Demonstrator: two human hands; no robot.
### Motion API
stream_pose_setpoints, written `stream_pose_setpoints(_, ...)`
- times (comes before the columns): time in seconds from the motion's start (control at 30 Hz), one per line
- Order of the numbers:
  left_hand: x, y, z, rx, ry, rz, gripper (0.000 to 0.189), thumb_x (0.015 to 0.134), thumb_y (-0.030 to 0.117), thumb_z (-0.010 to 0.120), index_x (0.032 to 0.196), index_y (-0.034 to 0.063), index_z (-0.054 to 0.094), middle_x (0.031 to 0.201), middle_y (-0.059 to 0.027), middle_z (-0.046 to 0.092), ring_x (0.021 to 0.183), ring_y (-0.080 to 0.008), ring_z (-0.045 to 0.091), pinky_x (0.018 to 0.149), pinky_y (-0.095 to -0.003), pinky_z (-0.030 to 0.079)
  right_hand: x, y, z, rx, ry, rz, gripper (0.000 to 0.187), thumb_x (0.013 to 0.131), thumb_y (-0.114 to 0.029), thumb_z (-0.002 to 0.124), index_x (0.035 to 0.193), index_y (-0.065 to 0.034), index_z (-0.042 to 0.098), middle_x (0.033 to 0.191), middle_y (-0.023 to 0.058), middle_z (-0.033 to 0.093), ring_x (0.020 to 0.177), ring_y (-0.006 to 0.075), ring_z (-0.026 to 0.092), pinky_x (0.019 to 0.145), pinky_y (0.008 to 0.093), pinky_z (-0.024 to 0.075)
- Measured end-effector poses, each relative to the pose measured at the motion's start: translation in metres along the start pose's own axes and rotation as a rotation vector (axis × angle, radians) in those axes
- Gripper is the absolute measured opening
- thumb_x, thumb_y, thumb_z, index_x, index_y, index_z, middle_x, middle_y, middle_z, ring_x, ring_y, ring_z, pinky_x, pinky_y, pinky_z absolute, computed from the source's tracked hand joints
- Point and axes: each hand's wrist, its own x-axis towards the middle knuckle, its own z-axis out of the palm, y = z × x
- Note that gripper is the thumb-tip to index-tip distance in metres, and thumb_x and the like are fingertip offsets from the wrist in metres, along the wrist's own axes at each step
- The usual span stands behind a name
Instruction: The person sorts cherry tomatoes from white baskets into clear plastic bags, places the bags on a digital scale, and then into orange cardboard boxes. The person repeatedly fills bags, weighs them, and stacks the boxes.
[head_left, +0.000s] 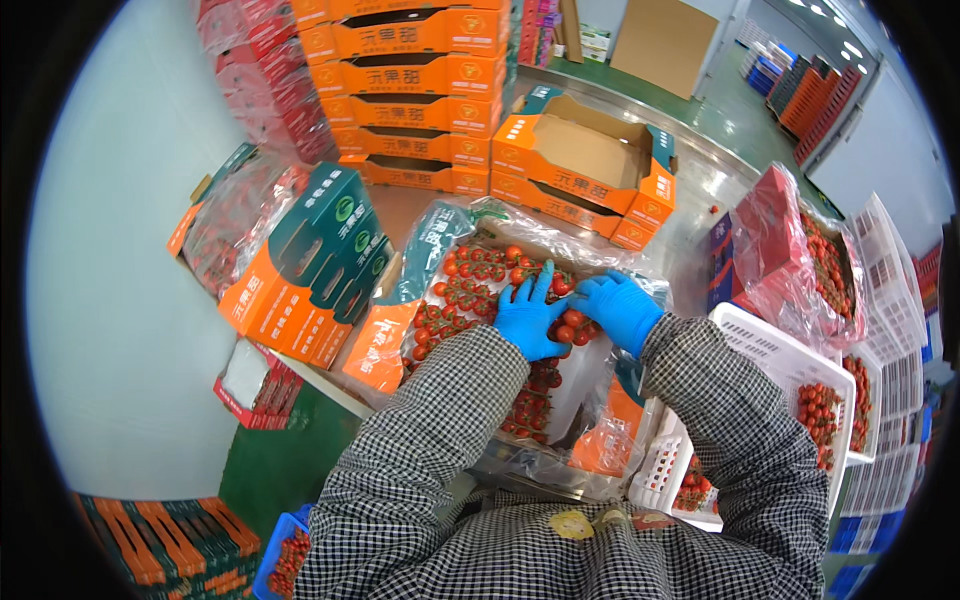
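Note:
Before me, an orange and green cardboard box (382, 341) lined with clear plastic holds rows of cherry tomatoes on the vine (465, 292) over a white liner (581, 382). My left hand (531, 315), in a blue glove, lies on the tomatoes with its fingers spread and thumb toward the right. My right hand (619, 309), also gloved in blue, touches the right end of the rows with bent fingers. Between and just below the hands sits a bunch of larger red tomatoes (574, 328). The right fingertips are partly hidden, so their grip on the bunch is unclear.
Orange cartons (405, 112) stand stacked behind, beside an open carton (592, 142). A plastic-covered tomato box (300, 262) tops a stack at left. At right are a white crate (780, 352) with tomatoes and a red box (772, 232). A blue crate (274, 551) is lower left.

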Motion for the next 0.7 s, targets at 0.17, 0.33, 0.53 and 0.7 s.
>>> stream_pose_setpoints(0.17, -0.010, 0.000, 0.007, 0.021, 0.104, 0.053, 0.085, 0.073, 0.059, 0.070, 0.146, 0.0345, 0.032, 0.158, -0.0136, 0.000, 0.143, -0.0370, 0.016, 0.111, -0.0596, 0.017, -0.008, -0.047, 0.007, 0.171, -0.170, 0.315, 0.040, 0.083, -0.032, 0.064, 0.118, -0.0138, 0.055, 0.103, 0.0121, 0.063, 0.103, 0.0284, 0.061, 0.103, 0.0517, 0.0322)
stream_pose_setpoints(0.33, -0.007, 0.001, 0.008, -0.131, 0.216, -0.014, 0.069, 0.085, 0.037, 0.065, 0.144, 0.0193, 0.035, 0.156, -0.0196, 0.010, 0.137, -0.0378, 0.031, 0.109, -0.0576, 0.022, 0.005, -0.055, 0.016, -0.082, -0.515, 0.263, 0.029, 0.087, -0.027, 0.062, 0.113, -0.0168, 0.067, 0.112, 0.0051, 0.064, 0.105, 0.0270, 0.060, 0.103, 0.0506, 0.0329)
stream_pose_setpoints(0.53, 0.016, 0.014, 0.027, 0.132, 0.408, -0.012, 0.076, 0.088, 0.036, 0.060, 0.149, 0.0099, 0.022, 0.154, -0.0182, 0.022, 0.118, -0.0321, 0.053, 0.097, -0.0529, 0.040, -0.005, -0.032, 0.002, 0.272, -0.473, 0.244, 0.031, 0.089, -0.025, 0.059, 0.117, -0.0114, 0.065, 0.115, 0.0074, 0.065, 0.108, 0.0308, 0.059, 0.091, 0.0469, 0.0464)
stream_pose_setpoints(0.7, 0.009, 0.005, 0.018, 0.115, 0.276, -0.012, 0.082, 0.086, 0.039, 0.062, 0.150, 0.0107, 0.019, 0.154, -0.0198, 0.018, 0.119, -0.0327, 0.051, 0.097, -0.0526, 0.040, 0.005, -0.017, 0.012, 0.252, -0.029, 0.397, 0.034, 0.086, -0.018, 0.063, 0.117, -0.0072, 0.055, 0.108, 0.0163, 0.059, 0.095, 0.0301, 0.064, 0.075, 0.0394, 0.0551)
